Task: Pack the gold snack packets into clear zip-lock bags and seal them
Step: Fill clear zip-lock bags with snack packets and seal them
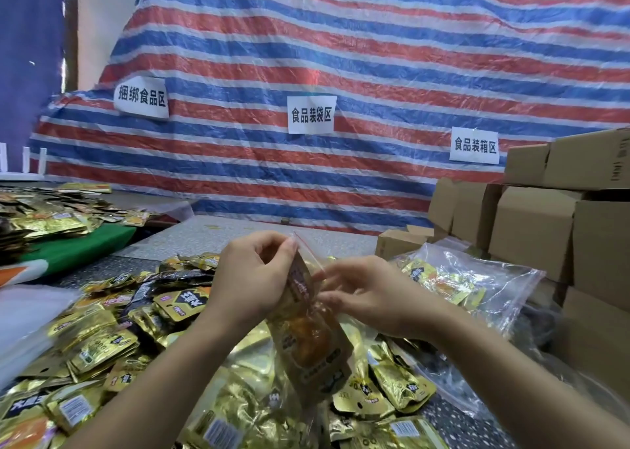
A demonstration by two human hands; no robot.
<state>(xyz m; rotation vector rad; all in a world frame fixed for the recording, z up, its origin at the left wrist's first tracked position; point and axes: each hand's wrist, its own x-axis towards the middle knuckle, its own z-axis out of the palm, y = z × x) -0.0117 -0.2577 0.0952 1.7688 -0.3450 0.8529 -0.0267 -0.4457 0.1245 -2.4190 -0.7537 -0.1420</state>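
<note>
Clear zip-lock bag (pixel 308 329) of gold packets, top edge pinched by left hand (pixel 254 274) and right hand (pixel 371 295) fingers above packet-strewn desk (pixel 218 235).

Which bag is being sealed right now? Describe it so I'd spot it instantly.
Look below the middle paper sign on the striped tarp. There, both hands hold one clear zip-lock bag upright above the loose gold packets. Unlike the filled bag lying right, it's lifted.

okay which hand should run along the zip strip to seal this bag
Probably the right hand: its fingers already lie on the zip-lock bag just below the strip, while the left hand pinches the top corner, anchoring it.
</note>
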